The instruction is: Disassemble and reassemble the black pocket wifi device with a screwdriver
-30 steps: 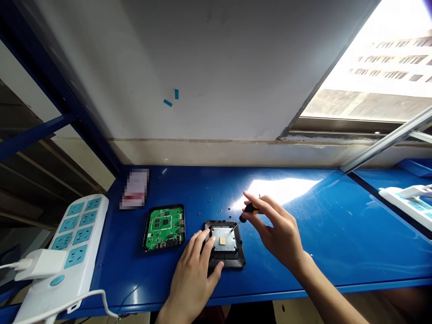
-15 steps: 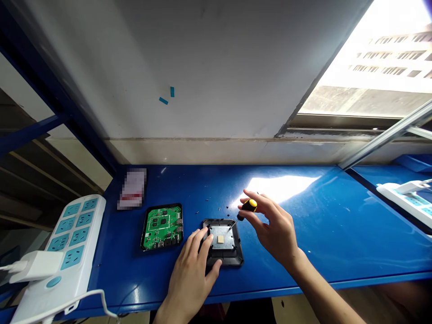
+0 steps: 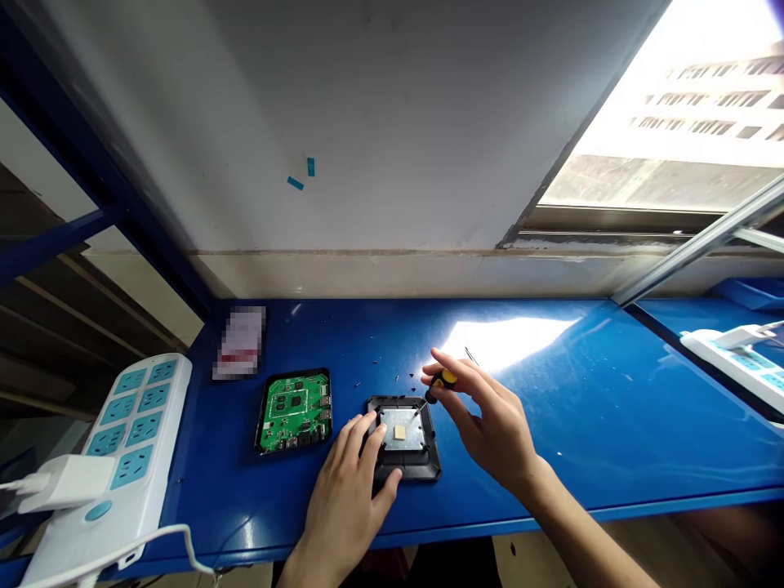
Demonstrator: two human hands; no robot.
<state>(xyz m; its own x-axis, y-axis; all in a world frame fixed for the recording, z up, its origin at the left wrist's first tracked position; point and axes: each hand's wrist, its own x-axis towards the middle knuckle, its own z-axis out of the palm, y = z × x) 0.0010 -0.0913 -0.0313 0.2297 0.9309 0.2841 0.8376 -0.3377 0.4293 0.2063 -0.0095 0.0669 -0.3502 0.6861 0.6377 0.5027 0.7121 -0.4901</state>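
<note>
A black square device shell lies on the blue workbench, with a silver metal plate and a small tan pad inside it. My left hand rests on the shell's near left corner, fingers spread flat over its edge. My right hand pinches a small screwdriver with a black and yellow handle; its tip touches the plate's far right corner. A green circuit board in a black tray lies just left of the shell.
A white power strip with a plugged-in white adapter sits at the left edge. A blurred card lies behind the board. Small dark specks, maybe screws, dot the bench beyond the shell. Another white strip lies far right.
My right hand shifted slightly left and down, bringing the screwdriver tip onto the plate's far right corner. My left hand stays on the shell.
</note>
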